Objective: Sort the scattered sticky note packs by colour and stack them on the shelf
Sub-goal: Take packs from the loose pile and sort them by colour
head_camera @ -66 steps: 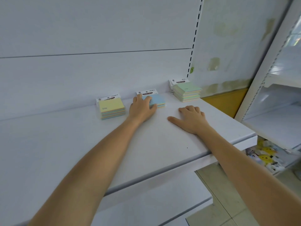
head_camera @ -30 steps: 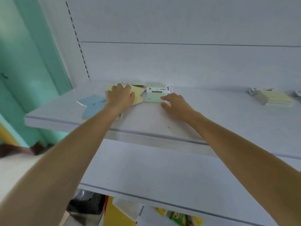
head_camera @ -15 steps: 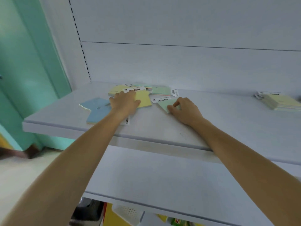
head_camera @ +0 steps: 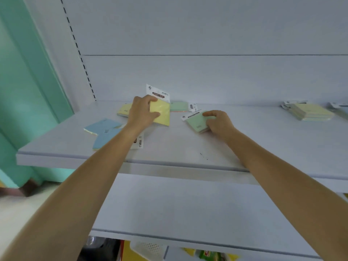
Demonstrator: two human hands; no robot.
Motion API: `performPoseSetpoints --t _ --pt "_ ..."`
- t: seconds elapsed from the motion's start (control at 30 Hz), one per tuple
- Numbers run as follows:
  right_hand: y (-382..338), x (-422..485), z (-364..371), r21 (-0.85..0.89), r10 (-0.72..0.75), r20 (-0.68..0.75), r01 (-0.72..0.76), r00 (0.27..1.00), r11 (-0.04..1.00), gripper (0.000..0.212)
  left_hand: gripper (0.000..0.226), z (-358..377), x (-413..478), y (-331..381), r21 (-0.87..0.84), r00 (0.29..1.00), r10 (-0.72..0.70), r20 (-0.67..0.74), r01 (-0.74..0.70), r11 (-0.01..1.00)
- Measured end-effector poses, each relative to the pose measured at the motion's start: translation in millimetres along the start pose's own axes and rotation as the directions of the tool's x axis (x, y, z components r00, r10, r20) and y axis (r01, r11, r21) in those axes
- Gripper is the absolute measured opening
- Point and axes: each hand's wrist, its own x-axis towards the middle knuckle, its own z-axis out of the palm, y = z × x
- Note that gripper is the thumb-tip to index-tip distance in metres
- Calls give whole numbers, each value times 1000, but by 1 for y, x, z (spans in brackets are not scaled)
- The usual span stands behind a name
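Note:
My left hand (head_camera: 142,112) grips a yellow sticky note pack (head_camera: 162,114) and tilts it up off the white shelf (head_camera: 188,147), its white label pointing up. My right hand (head_camera: 218,122) holds a green pack (head_camera: 196,122) that lies flat on the shelf. Another yellow pack (head_camera: 124,109) sits behind my left hand. Two blue packs (head_camera: 103,130) lie at the left. A second green pack (head_camera: 178,106) rests by the back wall. A sorted yellow stack (head_camera: 310,112) stands at the far right.
A lower white shelf (head_camera: 178,210) juts out under my arms. A teal wall (head_camera: 28,81) closes the left side. The edge of another stack (head_camera: 340,108) shows at the right border. Coloured goods (head_camera: 207,255) lie below the lower shelf.
My left hand has lifted the yellow pack from flat to tilted upright. My right hand has closed on the green pack and drawn it slightly right.

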Motion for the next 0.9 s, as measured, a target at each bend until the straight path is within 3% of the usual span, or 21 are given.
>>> performPoseSetpoints --t 0.1,0.33,0.53,0.9 --pt "4 4 -22 247 166 47 -173 985 953 32 43 6 1 13 -106 999 45 -28 -47 993" --pt "53 -4 -107 306 155 -220 -83 963 948 44 40 65 -6 73 -410 999 28 31 -13 912" --pt "107 -11 -199 358 186 -304 -69 934 931 46 41 135 -9 149 -485 993 58 99 -3 875" --pt "195 -6 -358 378 135 -269 -24 954 925 45 39 268 -9 300 -533 997 50 66 -7 846"
